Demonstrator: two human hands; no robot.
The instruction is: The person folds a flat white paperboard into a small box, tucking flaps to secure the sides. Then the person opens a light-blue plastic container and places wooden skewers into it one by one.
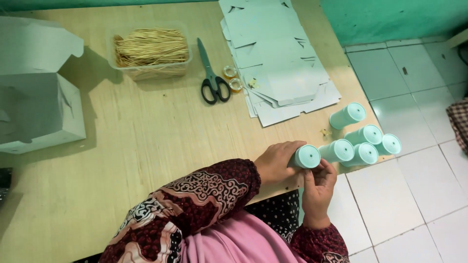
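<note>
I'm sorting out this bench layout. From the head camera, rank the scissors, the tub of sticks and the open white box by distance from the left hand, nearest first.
From the left hand:
1. Scissors, up the table beside the flat card sheets.
2. Tub of sticks, at the far edge, left of the scissors.
3. Open white box, at the table's far left.

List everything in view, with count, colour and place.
Tubes: six, mint green, table's right edge; one held.
Scissors: one, dark handles, table centre.
Tape rolls: two, clear, beside scissors.
Flat box blanks: a stack, pale grey, upper right.
Tub of sticks: one, clear, straw-coloured sticks, upper middle.
Open box: one, pale grey, left.
Table: one, light wood.
Left hand: grips held tube.
Right hand: touches its cap end.
</note>
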